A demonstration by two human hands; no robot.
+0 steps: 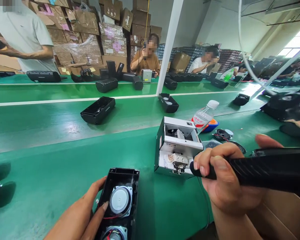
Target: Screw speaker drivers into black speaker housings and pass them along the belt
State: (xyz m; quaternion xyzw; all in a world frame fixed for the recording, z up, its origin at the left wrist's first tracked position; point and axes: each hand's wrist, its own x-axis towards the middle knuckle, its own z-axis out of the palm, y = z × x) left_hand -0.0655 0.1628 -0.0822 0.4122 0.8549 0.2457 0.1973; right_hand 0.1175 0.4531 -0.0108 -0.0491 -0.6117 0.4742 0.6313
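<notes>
My left hand [83, 208] grips the left wall of a black speaker housing [134, 216], its thumb over the rim. Two round speaker drivers sit inside; the upper driver [119, 200] shows a silver back, with a red wire below it. My right hand [227, 181] is wrapped around a black electric screwdriver [272, 168] lying nearly level. Its nose points left, at the front of a white screw feeder [182, 145]. The bit is hard to make out, and I cannot tell whether it touches the feeder.
Behind the feeder are a plastic bottle [203, 116] and loose speaker drivers [222, 134]. Black housings [98, 110] [168, 103] lie farther back on the green bench. A white post [168, 50] rises there. Several people work across the bench before stacked cartons [86, 21].
</notes>
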